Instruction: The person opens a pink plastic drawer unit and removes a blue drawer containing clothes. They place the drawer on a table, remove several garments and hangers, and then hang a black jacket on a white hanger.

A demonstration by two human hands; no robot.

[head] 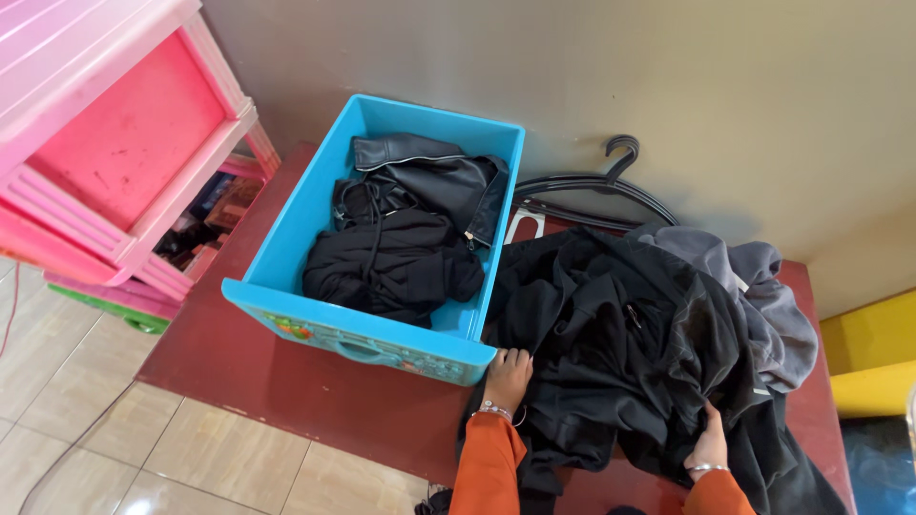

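Left hand [507, 374] flat, open on soft black fabric jacket [620, 353] beside blue plastic drawer [286, 250]; right hand [710, 441] pinching bunched fold. Limp, light; likely best gathered by folds.

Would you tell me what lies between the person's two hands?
In the head view, the black garment fills the stretch between the left hand and right hand; both hands touch it.

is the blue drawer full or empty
Partly full: the blue drawer holds folded black clothes, with bare blue floor showing at its far end.
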